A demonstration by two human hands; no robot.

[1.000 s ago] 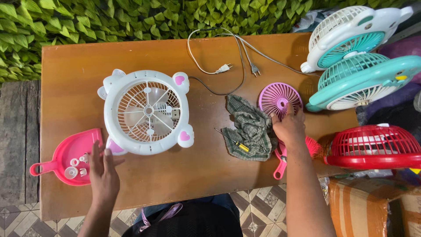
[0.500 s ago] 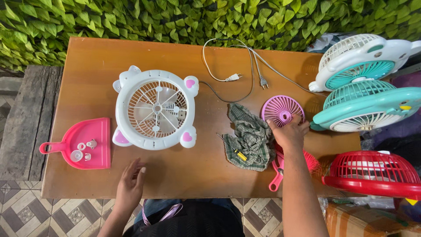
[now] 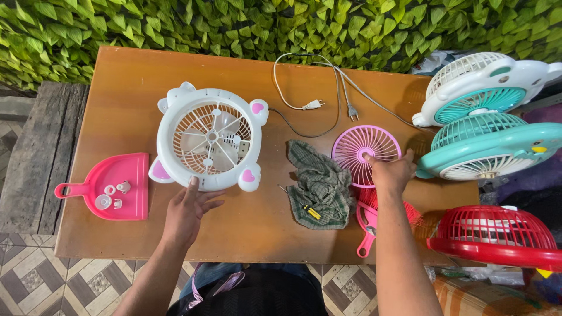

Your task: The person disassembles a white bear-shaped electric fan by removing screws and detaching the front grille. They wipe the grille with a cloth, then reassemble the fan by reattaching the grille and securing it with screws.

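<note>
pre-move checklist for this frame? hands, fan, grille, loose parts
1. Left hand on the white fan: ok, fingertips touch its lower rim, no grasp.
2. Right hand on the pink grille: ok, it rests on the grille's lower right edge.
3. White fan lying flat on the table: ok.
4. Small white parts contained: ok, all sit in the pink dustpan.
5. Screwdriver within reach: ok, it lies on the checked cloth between the hands.
6. Plugs disconnected: ok, both lie loose on the table; which fan each cord serves, cannot tell.
</note>
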